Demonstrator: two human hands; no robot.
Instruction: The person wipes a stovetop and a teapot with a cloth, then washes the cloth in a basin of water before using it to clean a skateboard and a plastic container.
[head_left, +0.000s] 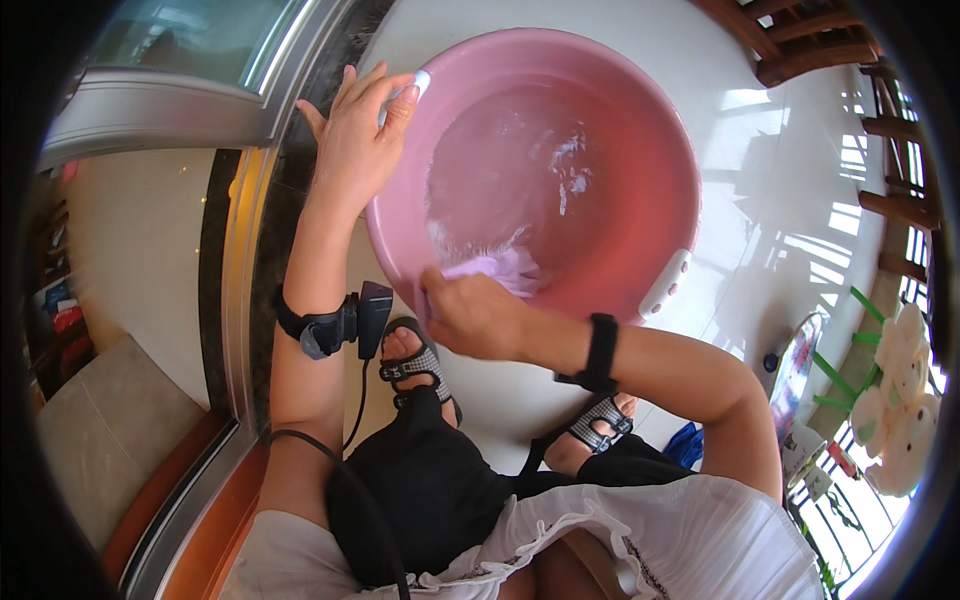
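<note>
A large pink plastic basin (660, 135) partly filled with water stands on the floor in front of me. My left hand (364, 124) is at its far left rim, thumb and forefinger on the white handle grip (421, 84), other fingers spread. At the near left rim, my right hand (480, 315) is closed on a lavender cloth (495, 270). Part of this cloth lies against the inner wall and reaches into the water; the rest is hidden by my fingers. Bubbles and ripples show in the water beside it.
A metal-framed glass door (172, 112) and its track run along my left. Wooden furniture (810, 37) stands at the far right. A skateboard (799, 367) and a plush flower ornament (900, 397) are to my right. A black cable (360, 487) crosses my left side.
</note>
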